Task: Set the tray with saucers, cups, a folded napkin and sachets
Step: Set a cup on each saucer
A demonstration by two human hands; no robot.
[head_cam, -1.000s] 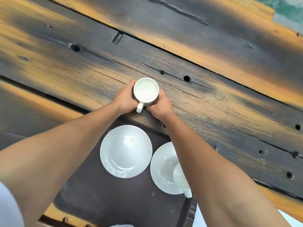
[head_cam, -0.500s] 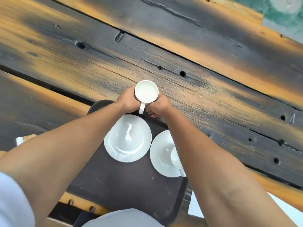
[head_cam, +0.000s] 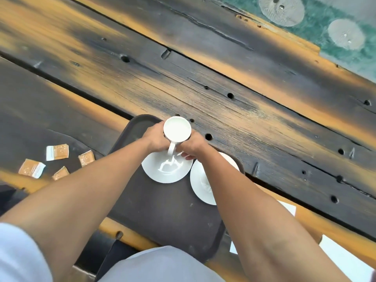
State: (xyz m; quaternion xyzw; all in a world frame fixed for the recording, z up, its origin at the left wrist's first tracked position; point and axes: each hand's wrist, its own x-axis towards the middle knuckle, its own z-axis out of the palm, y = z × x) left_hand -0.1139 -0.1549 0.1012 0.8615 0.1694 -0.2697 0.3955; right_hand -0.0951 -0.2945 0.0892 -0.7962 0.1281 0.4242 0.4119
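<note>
A white cup is held between my left hand and my right hand, its handle pointing toward me. It hangs just above the far edge of an empty white saucer on the dark brown tray. A second saucer lies to the right on the tray, mostly hidden by my right forearm; the cup seen on it earlier is hidden now. Several orange and white sachets lie on the table left of the tray.
The tray rests on a dark and orange wooden plank table with holes and cracks. White paper shows near my right forearm at the table's near edge. A green floor with round drains lies beyond the far edge.
Both hands have carried the cup from the table beyond the tray back toward me, over the left saucer's far edge. The view has shifted, bringing the sachets in.
</note>
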